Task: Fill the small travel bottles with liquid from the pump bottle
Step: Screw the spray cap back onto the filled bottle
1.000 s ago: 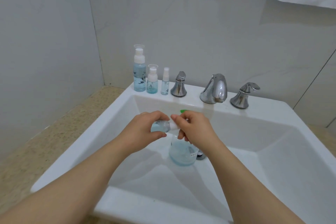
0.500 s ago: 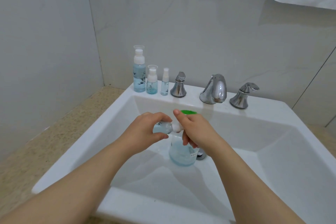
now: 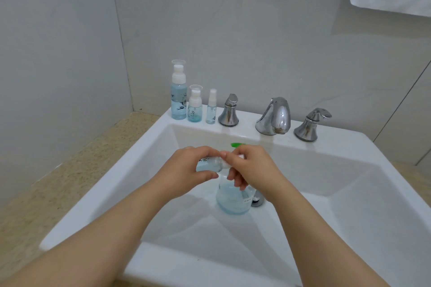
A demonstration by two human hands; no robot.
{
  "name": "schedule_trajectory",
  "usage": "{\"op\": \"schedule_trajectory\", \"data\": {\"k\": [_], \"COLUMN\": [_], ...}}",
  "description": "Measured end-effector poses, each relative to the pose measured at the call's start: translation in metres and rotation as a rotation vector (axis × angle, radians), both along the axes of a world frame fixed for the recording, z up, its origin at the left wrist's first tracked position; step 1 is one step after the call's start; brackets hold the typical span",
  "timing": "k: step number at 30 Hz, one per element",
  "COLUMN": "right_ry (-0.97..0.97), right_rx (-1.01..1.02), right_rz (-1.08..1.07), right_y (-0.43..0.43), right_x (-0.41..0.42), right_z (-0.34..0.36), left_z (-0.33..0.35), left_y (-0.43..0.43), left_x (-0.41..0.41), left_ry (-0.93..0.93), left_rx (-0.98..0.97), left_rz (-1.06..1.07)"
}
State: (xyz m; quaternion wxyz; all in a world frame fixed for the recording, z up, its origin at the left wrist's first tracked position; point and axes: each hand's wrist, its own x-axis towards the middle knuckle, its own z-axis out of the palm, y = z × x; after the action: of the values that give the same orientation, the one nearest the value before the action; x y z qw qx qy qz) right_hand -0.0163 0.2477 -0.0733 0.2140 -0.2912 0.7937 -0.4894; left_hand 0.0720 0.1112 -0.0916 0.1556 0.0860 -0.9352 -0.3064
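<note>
Now the right hand point(image 3: 254, 170) has turned a little on the round white plastic cap point(image 3: 225, 164). 0.5 s ago its forefinger stood up above the cap, and now it lies down on it, so that thumb and forefinger pinch the cap from 2 sides. The left hand point(image 3: 186, 168) has hardly moved. Its fingers are curled round the small clear plastic travel bottle point(image 3: 207, 163) with pale blue liquid, and they hold it on its side with the neck toward the right hand. I judge that this is a twisting step on the cap. Whether the cap goes on or off I cannot tell, though the liquid already inside suggests that this bottle is filled and is being closed.

The travel bottle lies between the 2 hands, with its body in the left palm and its cap at the right fingertips. The large round clear plastic pump bottle point(image 3: 233, 201), partly full of blue liquid, stands in the white ceramic sink point(image 3: 245, 131) directly under the right hand. I cannot tell if the lower fingers touch it. Its green pump head point(image 3: 236, 145) shows just beyond the right knuckles. 3 more clear bottles with white tops point(image 3: 195, 109) stand in a row beyond the left hand, well apart from both hands.
</note>
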Motion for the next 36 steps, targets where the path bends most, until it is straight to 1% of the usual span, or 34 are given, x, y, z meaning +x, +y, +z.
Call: {"op": "schedule_trajectory", "data": {"k": [3,4,7,9,10,13,14,17,19,22,23,26,27,30,31,34,36], "right_ry": [0.109,0.09,-0.088,-0.121,-0.094,0.092,0.1,-0.044,-0.081,0.007,0.008,-0.072,-0.064,0.013,0.006,-0.076,-0.052], "right_rx": [0.126,0.126,-0.017,-0.057,-0.031,0.166,0.179,0.026,-0.035,0.063,0.078,0.009,0.01,0.122,0.119,-0.021,-0.035], "right_rz": [-0.04,-0.025,0.048,0.064,0.054,-0.012,-0.023,0.032,0.062,0.016,0.01,0.048,0.057,0.039,0.033,0.047,0.042], "right_y": [-0.0047,-0.0048,-0.0014,0.0013,0.0016,-0.0011,-0.0011,0.001,0.0024,0.0008,0.0004,0.0005,0.0005,0.0,0.0,-0.0002,-0.001], "right_x": [0.003,0.0034,0.0004,-0.0001,0.0011,0.0027,0.0025,0.0002,-0.0001,0.0003,0.0006,0.0015,0.0011,0.0002,0.0004,0.0008,0.0005], "right_z": [-0.0016,-0.0014,0.0027,0.0045,0.0038,0.0007,0.0013,0.0038,0.0039,0.0005,0.0009,0.0025,0.0018,-0.0013,-0.0008,0.0012,-0.0003], "left_z": [-0.0006,-0.0004,0.0004,0.0007,0.0004,0.0008,0.0012,0.0015,0.0014,0.0017,0.0017,0.0021,0.0018,0.0,-0.0002,0.0003,-0.0003], "left_y": [-0.0013,-0.0017,-0.0029,-0.0029,-0.0027,-0.0016,-0.0014,-0.0031,-0.0037,-0.0019,-0.0018,-0.0028,-0.0034,-0.0029,-0.0028,-0.0036,-0.0048], "left_x": [-0.0008,-0.001,-0.0017,-0.0014,-0.0011,-0.0004,-0.0003,-0.0006,-0.0004,-0.0001,-0.0002,-0.0003,-0.0004,-0.0004,-0.0006,-0.0017,-0.0016], "left_ry": [-0.01,-0.013,0.004,0.008,0.005,-0.011,-0.016,-0.016,-0.022,-0.035,-0.035,-0.012,-0.012,-0.032,-0.032,-0.008,-0.007], "left_rx": [-0.03,-0.019,0.037,0.024,0.001,-0.048,-0.039,0.02,0.007,-0.029,-0.021,0.054,0.06,0.02,0.013,0.07,0.091], "left_rz": [0.009,0.017,0.052,0.051,0.04,0.019,0.02,0.037,0.035,0.018,0.018,0.035,0.037,0.02,0.015,0.023,0.016]}}
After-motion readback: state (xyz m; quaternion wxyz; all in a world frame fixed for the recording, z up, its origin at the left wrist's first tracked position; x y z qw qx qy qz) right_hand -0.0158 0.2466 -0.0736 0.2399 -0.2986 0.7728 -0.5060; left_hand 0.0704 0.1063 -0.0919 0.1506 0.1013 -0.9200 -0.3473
